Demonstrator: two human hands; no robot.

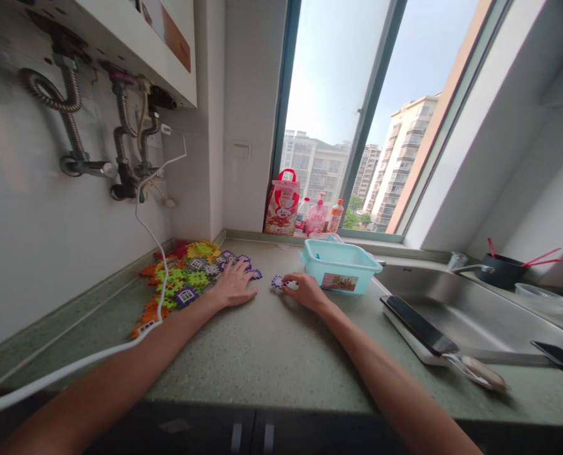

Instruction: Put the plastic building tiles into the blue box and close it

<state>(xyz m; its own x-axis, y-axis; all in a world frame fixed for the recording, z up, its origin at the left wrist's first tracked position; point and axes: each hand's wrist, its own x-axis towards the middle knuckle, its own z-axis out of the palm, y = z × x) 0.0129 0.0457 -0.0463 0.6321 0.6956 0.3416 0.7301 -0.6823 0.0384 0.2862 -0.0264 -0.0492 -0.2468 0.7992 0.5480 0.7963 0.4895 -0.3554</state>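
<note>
A heap of colourful plastic building tiles (181,275), orange, green, yellow and purple, lies on the green speckled countertop (272,354) against the left wall. My left hand (234,284) rests flat on the heap's right edge, fingers spread over purple tiles. My right hand (304,289) lies on the counter just right of it, its fingertips pinching a single purple tile (278,281). A light blue plastic basket (340,264) stands directly behind and right of my right hand.
A white cable (155,253) hangs from the wall pipes (120,158) across the counter's left side. On the right are a steel sink (461,303), a cleaver (423,328) on a white board, a tap and a dark pot (502,270). Bottles (319,216) and a red bag (282,203) line the window sill.
</note>
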